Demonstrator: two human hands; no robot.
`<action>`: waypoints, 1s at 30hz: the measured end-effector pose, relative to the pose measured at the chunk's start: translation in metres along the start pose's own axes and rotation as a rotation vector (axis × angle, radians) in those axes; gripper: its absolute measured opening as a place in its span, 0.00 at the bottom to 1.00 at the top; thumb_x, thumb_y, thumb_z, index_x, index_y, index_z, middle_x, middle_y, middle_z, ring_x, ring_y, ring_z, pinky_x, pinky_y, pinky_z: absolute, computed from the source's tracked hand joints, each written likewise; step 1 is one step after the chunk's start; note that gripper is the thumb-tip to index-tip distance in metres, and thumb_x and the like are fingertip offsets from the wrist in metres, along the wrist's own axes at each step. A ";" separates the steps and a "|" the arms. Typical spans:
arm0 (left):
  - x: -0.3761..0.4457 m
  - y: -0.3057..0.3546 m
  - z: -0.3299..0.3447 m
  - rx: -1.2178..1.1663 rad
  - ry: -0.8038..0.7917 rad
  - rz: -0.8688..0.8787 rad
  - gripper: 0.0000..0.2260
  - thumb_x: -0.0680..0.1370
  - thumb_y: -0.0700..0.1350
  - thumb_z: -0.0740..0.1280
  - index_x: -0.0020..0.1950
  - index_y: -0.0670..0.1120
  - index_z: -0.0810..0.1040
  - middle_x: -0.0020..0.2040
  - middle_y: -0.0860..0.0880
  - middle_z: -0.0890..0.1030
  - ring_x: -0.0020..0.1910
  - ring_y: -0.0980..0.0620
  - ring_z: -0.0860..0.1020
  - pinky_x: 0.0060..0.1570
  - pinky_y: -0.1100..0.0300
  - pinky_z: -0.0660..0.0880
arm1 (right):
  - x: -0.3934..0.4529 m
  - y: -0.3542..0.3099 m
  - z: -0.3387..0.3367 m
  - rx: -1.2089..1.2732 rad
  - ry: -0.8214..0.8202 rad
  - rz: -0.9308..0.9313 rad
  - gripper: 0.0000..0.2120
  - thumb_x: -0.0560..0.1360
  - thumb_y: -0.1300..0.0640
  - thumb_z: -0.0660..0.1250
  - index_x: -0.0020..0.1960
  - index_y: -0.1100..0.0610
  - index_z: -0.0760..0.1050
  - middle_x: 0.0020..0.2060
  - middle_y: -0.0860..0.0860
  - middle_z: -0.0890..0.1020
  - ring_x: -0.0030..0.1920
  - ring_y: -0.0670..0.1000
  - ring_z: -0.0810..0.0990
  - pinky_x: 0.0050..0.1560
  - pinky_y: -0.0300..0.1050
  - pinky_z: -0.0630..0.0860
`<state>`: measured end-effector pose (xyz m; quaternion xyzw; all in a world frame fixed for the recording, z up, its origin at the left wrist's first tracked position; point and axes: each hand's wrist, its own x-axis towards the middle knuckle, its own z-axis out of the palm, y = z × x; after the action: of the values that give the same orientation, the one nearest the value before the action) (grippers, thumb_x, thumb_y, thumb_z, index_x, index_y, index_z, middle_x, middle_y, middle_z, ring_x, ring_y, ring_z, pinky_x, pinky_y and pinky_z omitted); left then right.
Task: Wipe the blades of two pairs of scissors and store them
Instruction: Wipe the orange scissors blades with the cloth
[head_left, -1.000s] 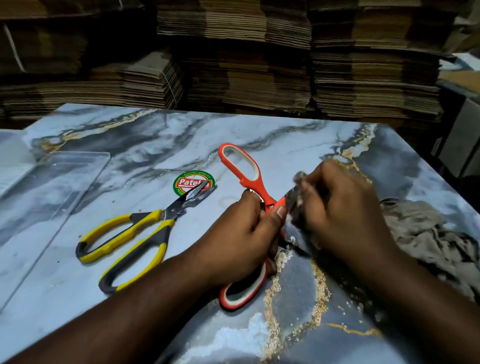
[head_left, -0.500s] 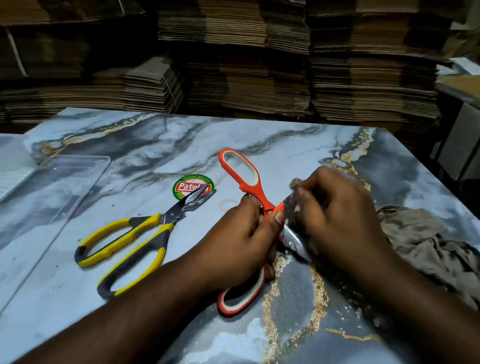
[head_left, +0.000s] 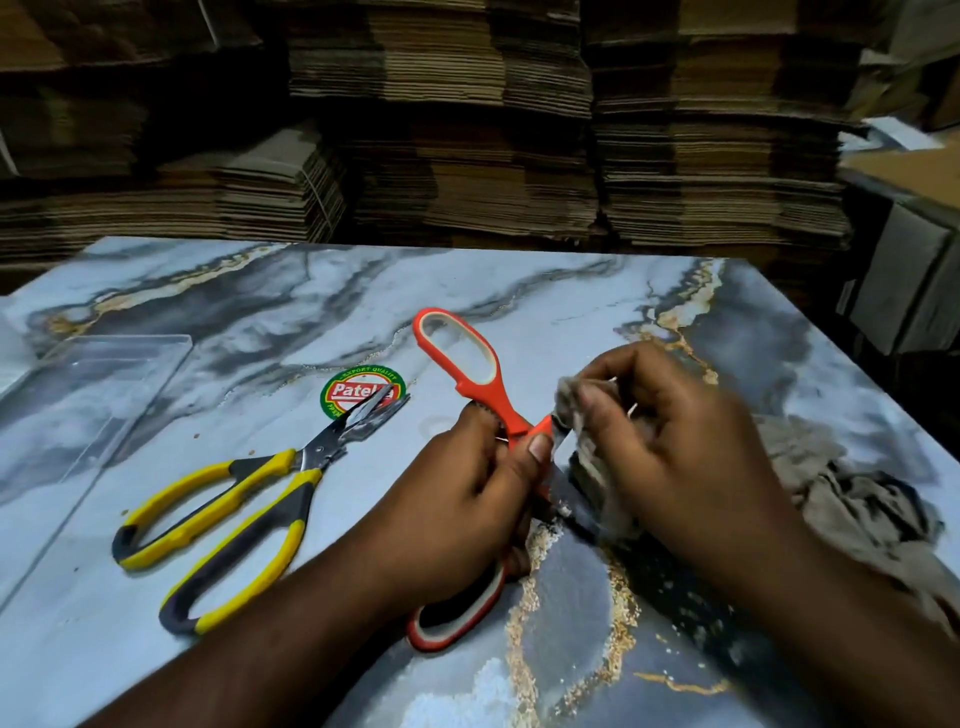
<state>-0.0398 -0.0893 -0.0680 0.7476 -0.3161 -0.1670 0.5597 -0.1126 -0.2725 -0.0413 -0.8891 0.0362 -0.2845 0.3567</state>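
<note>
Since half a second ago, the right hand (head_left: 670, 447) has drawn its pinched wad of grey-brown cloth (head_left: 584, 441) up the blade toward the pivot of the orange scissors (head_left: 480, 384), which stay spread open on the marble-patterned counter (head_left: 260, 301) with the left hand (head_left: 467, 504) curled tight around their crossing. Left of them, well apart, a clear plastic tray (head_left: 93, 395) sits by the counter's edge, and between lie the yellow-and-black scissors (head_left: 234, 519), their tips over a round Patelia sticker (head_left: 345, 389).
</note>
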 end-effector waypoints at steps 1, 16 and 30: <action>0.000 -0.001 0.000 0.001 0.001 0.002 0.13 0.82 0.60 0.61 0.51 0.51 0.70 0.32 0.47 0.81 0.30 0.42 0.82 0.39 0.34 0.80 | -0.002 -0.003 0.003 -0.113 0.015 -0.033 0.01 0.82 0.50 0.69 0.53 0.46 0.77 0.40 0.41 0.83 0.41 0.42 0.81 0.37 0.34 0.72; 0.001 -0.002 -0.003 -0.075 -0.061 -0.020 0.17 0.82 0.58 0.60 0.51 0.43 0.67 0.31 0.46 0.81 0.28 0.41 0.82 0.35 0.44 0.80 | -0.001 0.004 0.004 -0.146 -0.007 -0.074 0.05 0.77 0.51 0.69 0.50 0.50 0.82 0.43 0.41 0.83 0.45 0.41 0.81 0.42 0.44 0.76; 0.002 0.000 -0.005 0.022 -0.061 -0.025 0.16 0.86 0.57 0.60 0.48 0.45 0.66 0.31 0.46 0.82 0.29 0.41 0.84 0.38 0.42 0.80 | -0.002 -0.002 0.005 0.095 -0.158 0.090 0.04 0.80 0.54 0.74 0.48 0.45 0.84 0.43 0.40 0.87 0.43 0.44 0.86 0.44 0.55 0.83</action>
<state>-0.0351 -0.0863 -0.0665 0.7520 -0.3255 -0.1931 0.5396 -0.1122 -0.2676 -0.0441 -0.8884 0.0345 -0.1984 0.4126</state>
